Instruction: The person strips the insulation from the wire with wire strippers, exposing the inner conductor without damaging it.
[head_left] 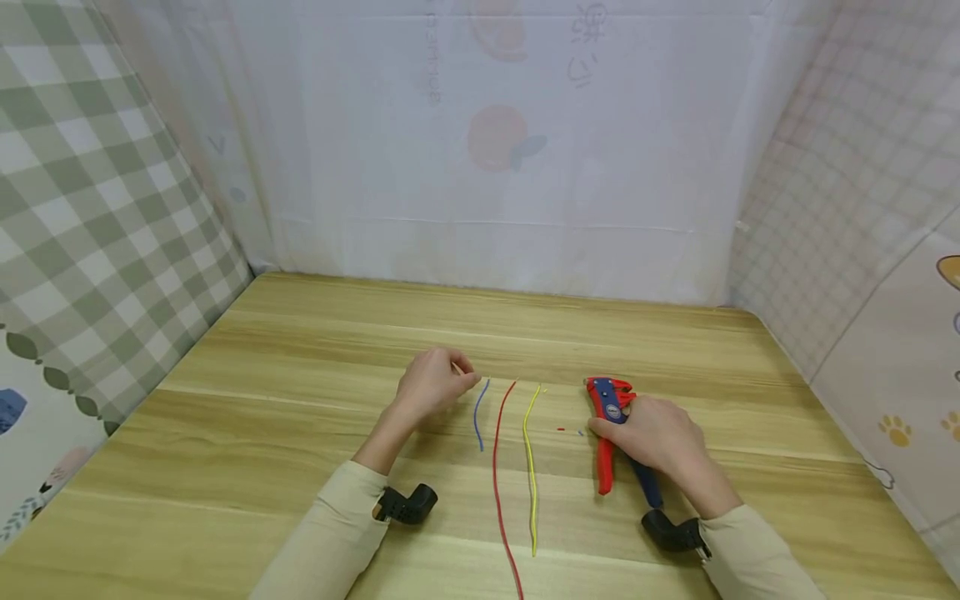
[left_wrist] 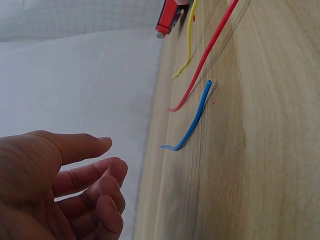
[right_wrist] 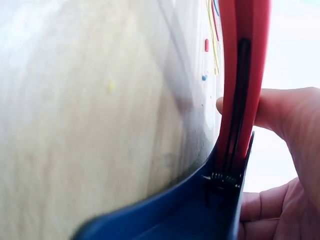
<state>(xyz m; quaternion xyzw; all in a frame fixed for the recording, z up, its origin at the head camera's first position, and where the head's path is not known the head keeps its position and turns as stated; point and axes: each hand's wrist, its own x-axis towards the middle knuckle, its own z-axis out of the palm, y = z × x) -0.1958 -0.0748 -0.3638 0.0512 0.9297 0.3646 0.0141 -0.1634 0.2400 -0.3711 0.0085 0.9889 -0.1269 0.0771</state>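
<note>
My left hand is held just left of the upper end of a short blue wire. In the left wrist view its fingers are loosely bent, with a gap between thumb and fingertips and nothing held. The blue wire lies apart from them, its thin end bent. On the right, my right hand grips a red and dark blue wire stripper, thumb across it near the pivot. From the right wrist, the red handle rises beside the thumb, and a small spring shows at its base.
To the right of the blue wire lie a long red wire and a yellow wire on the wooden table. Small red and blue scraps lie left of the stripper. Patterned cloth hangs around the table's back and sides.
</note>
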